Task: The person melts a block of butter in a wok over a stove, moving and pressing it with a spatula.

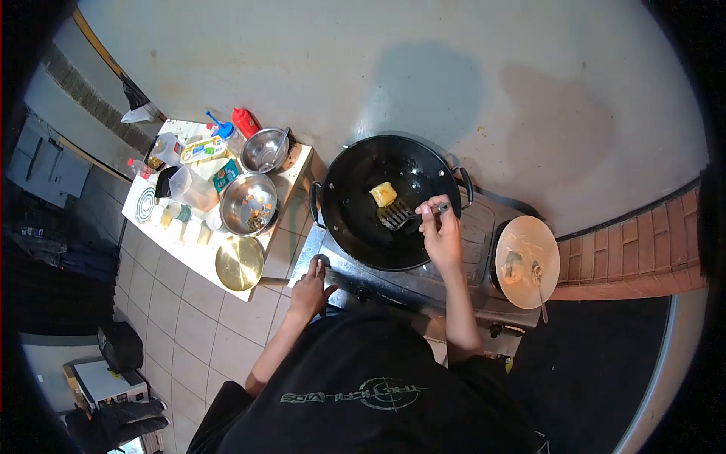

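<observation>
A large black wok [363, 234] with two loop handles sits on the metal stove [344, 274]. In it, a yellowish lump [383, 194] lies near the middle, beside the slotted head of a spatula [395, 216]. My right hand [440, 229] is closed round the spatula's handle above the wok's right side. At the stove's front left edge, my left hand [311, 290] rests by a dark knob, with fingers partly spread and nothing visible in them.
Left of the stove stands a white table [181, 246] with metal bowls [248, 204], a gold-coloured lid or plate [240, 263], a red bottle [244, 121] and several containers. A pale bowl [546, 253] with a spoon sits on the stove's right side. Behind is a wall.
</observation>
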Motion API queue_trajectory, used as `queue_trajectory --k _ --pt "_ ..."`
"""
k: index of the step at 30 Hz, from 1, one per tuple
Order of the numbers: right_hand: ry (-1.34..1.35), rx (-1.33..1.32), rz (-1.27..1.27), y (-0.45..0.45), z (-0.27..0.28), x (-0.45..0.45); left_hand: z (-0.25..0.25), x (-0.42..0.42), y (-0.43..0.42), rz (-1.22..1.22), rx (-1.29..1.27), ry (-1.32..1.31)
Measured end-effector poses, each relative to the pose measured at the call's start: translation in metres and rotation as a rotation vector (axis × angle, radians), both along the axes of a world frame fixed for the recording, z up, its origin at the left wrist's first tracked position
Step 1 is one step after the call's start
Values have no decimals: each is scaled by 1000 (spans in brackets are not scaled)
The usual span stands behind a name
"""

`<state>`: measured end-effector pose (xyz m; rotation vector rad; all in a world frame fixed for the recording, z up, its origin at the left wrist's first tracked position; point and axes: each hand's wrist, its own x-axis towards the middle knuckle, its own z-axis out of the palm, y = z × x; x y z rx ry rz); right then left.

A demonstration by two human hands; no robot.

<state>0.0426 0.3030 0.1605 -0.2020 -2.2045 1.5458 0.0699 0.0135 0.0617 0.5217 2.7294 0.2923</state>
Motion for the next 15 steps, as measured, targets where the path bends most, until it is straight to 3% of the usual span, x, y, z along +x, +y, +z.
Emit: queue_trajectory --k 15 --pt "67 -17 -6 0 22 -2 3 1 3 8 -44 -15"
